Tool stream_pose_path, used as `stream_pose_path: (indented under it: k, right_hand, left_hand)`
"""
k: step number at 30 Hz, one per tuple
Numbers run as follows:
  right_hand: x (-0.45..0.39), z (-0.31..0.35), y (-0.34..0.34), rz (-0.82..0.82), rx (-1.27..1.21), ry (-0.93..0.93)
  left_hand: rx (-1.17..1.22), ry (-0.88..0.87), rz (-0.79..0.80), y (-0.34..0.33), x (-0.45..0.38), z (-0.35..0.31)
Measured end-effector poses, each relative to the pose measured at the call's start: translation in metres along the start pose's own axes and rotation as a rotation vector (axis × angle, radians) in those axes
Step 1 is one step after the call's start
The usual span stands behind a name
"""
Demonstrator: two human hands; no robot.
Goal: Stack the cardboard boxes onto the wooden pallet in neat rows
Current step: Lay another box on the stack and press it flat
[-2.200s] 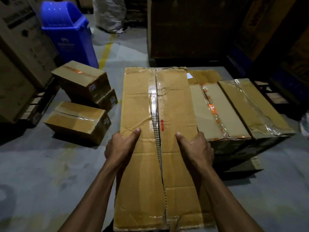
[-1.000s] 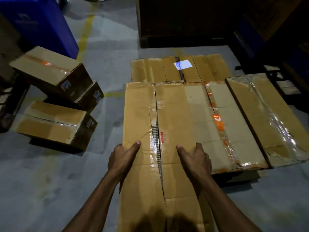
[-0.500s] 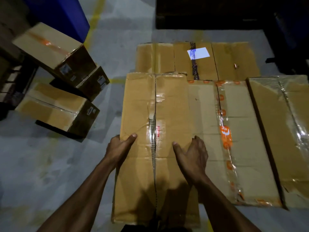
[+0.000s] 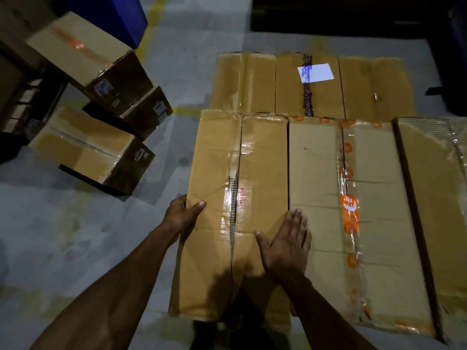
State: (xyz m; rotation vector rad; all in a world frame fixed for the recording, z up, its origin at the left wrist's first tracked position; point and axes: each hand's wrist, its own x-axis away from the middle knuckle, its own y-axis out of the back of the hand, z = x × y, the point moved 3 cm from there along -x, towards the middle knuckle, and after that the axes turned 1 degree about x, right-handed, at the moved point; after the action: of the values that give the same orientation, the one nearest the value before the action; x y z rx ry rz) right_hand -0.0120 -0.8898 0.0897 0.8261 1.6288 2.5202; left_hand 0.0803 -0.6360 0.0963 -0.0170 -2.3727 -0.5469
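Brown cardboard is filling most of the view. At far left, three loose boxes are sitting on the grey concrete floor [image 4: 63,236]: a tilted upper box [image 4: 83,56] is leaning on a smaller dark-sided box [image 4: 149,112], and a low box [image 4: 93,152] is lying nearer, just beside them. A blue bin [image 4: 118,16] is standing behind them next to a yellow floor line [image 4: 149,29].

Moving right, the left hand [image 4: 183,217] is gripping the left edge of the long box [image 4: 235,210], with the thumb lying on top and the fingers curling down over the side, out of sight. This box is lying flat, its taped centre seam split partway, and it is touching the box with orange-printed tape [image 4: 353,218] on its right. The right hand [image 4: 288,243] is resting flat across the line where those two boxes meet, fingers straight and close together, thumb spread out to the left.

Behind this row, a wide box with a white label [image 4: 316,87] is lying crosswise. At far right, a box wrapped in clear film [image 4: 439,198] is sitting beside the orange-taped one. Whatever is lying under the boxes is hidden.
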Motion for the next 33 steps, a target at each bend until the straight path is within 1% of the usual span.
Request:
stream_pose_path:
  k: [4, 6, 10, 12, 16, 18, 21, 23, 25, 30, 33]
  right_hand:
    - [0.007, -0.002, -0.002, 0.014, 0.005, 0.009]
    - [0.021, -0.004, -0.004, 0.013, 0.031, 0.042]
    - [0.061, -0.011, -0.01, 0.023, 0.062, 0.071]
    - [0.079, -0.017, -0.012, 0.03, 0.055, 0.087]
    - [0.114, -0.031, -0.018, 0.108, 0.078, 0.074]
    - [0.125, -0.037, -0.022, 0.139, 0.089, 0.076]
    - [0.136, -0.045, -0.023, 0.182, 0.143, 0.119]
    - [0.138, -0.049, -0.022, 0.198, 0.193, 0.162]
    - [0.139, -0.051, -0.022, 0.183, 0.235, 0.189]
    - [0.14, -0.046, -0.018, 0.109, 0.255, 0.199]
    - [0.141, -0.046, -0.018, 0.092, 0.256, 0.194]
  left_hand:
    - [-0.116, -0.038, -0.092, -0.005, -0.003, 0.004]
    - [-0.154, -0.059, -0.088, -0.01, 0.003, 0.008]
    - [-0.288, -0.132, 0.005, -0.009, 0.021, 0.028]
    - [-0.374, -0.171, 0.026, -0.007, 0.038, 0.042]
    - [-0.548, -0.216, 0.12, -0.004, 0.087, 0.079]
    - [-0.621, -0.238, 0.191, -0.003, 0.11, 0.104]
    - [-0.666, -0.286, 0.34, 0.005, 0.129, 0.139]
    - [-0.677, -0.308, 0.366, 0.008, 0.135, 0.15]
    - [-0.69, -0.338, 0.343, 0.007, 0.137, 0.151]
    - [-0.682, -0.471, 0.162, 0.008, 0.136, 0.143]
    - [-0.662, -0.505, 0.146, 0.009, 0.137, 0.141]
